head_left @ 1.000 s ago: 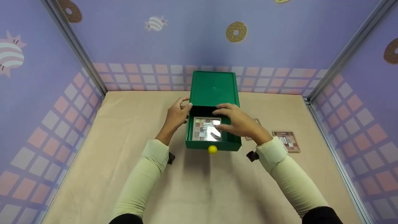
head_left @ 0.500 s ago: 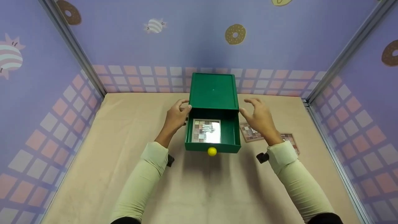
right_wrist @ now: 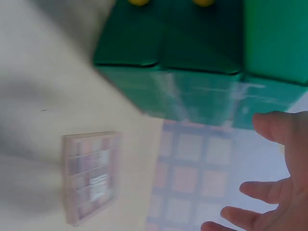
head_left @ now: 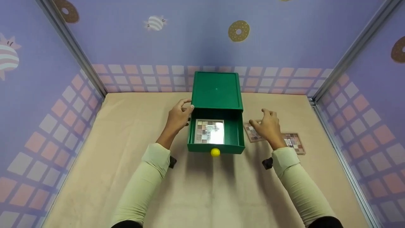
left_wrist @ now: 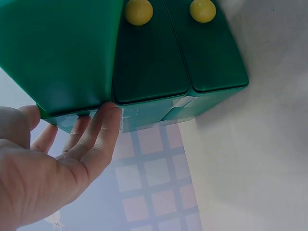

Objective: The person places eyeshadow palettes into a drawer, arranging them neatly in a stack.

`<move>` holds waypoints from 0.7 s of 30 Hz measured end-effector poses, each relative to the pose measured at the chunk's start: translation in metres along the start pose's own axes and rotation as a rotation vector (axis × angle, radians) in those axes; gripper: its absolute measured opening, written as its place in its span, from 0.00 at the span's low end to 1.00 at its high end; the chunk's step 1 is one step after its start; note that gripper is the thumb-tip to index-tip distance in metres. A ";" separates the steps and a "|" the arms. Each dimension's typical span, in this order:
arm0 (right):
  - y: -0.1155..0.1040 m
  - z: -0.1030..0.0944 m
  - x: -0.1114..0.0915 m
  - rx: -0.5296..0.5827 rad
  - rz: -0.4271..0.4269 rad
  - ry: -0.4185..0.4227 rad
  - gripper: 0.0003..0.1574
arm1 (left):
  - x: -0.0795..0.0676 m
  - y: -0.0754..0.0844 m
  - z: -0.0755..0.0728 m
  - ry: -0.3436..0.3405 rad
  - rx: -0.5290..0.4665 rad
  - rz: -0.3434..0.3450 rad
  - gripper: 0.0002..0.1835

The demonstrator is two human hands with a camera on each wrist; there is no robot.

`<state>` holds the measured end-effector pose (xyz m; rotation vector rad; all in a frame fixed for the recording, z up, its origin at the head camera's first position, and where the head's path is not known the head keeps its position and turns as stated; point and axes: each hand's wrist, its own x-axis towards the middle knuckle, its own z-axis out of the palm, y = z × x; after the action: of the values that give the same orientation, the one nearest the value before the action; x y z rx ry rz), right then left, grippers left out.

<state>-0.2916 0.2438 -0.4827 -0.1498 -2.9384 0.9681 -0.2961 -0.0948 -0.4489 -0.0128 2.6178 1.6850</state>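
A green cabinet point(head_left: 216, 90) with stacked drawers stands at the back of the table, its top drawer point(head_left: 199, 147) pulled out by a yellow knob point(head_left: 215, 152). Inside that drawer lies an eyeshadow palette point(head_left: 203, 130) with a shiny lid, on the left side. My left hand point(head_left: 178, 117) rests against the cabinet's left side, fingertips laid along the wall in the left wrist view. Off the cabinet's right side, my right hand point(head_left: 268, 127) is spread and holds nothing. Just left of it and below lies a second palette point(head_left: 253, 133); a third palette point(head_left: 294, 144) lies farther right, partly behind my wrist.
Two lower drawers with yellow knobs point(left_wrist: 202, 10) are closed beneath the pulled-out one. A patterned purple wall point(head_left: 142, 47) rises behind the cabinet, with side walls left and right. Beige cloth point(head_left: 133, 126) covers the table.
My right hand has moved from over the drawer out to the right, past the cabinet's side, and now hovers by the near palette. My left hand has stayed at the cabinet's left side.
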 end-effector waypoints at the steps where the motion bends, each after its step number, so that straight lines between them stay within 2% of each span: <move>1: 0.004 0.003 0.000 -0.006 0.007 -0.014 0.49 | 0.000 0.000 0.000 0.000 0.002 -0.001 0.21; 11: 0.048 0.038 -0.003 -0.054 0.075 -0.088 0.54 | -0.001 -0.003 0.002 -0.009 0.009 0.008 0.21; 21: 0.072 0.064 -0.001 -0.135 0.123 -0.125 0.58 | 0.000 0.001 -0.001 0.007 0.006 0.013 0.21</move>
<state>-0.2894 0.2630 -0.5769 -0.2878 -3.1431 0.8202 -0.2958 -0.0951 -0.4478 -0.0014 2.6342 1.6838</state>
